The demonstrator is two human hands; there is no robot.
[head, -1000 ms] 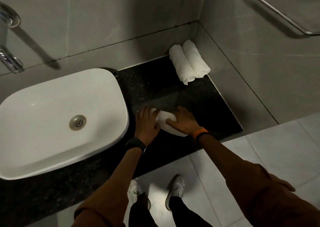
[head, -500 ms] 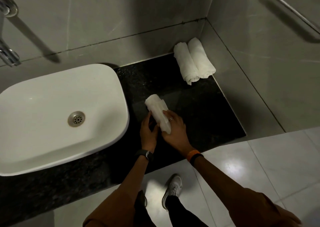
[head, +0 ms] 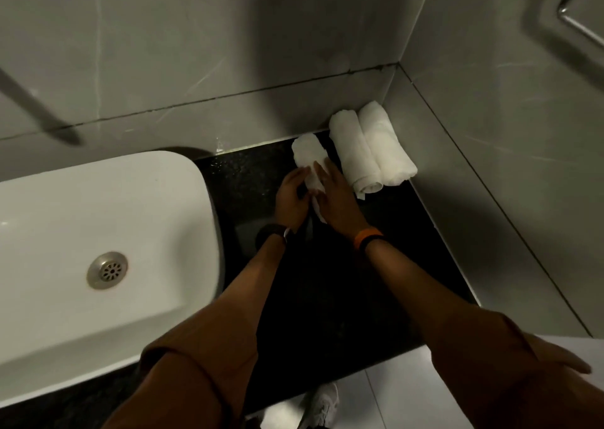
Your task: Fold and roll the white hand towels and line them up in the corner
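Observation:
Two rolled white hand towels lie side by side in the far right corner of the black counter (head: pixel 376 248): the left roll (head: pixel 354 154) and the right roll (head: pixel 387 147), which rests against the wall. A third rolled white towel (head: pixel 307 154) sits just left of them, its far end near the back wall. My left hand (head: pixel 291 199) grips its near end from the left. My right hand (head: pixel 336 199) holds it from the right, fingers laid over the roll. Whether the third roll touches the left roll is unclear.
A white basin (head: pixel 98 232) with a metal drain (head: pixel 107 270) fills the counter's left side. Grey tiled walls close the back and right. A metal rail (head: pixel 575 26) hangs at the upper right. The pale floor and a white shoe (head: pixel 322 405) show below the counter edge.
Both hands have carried the rolled towel from the middle of the counter back toward the corner, next to the two rolls there. The view has moved closer.

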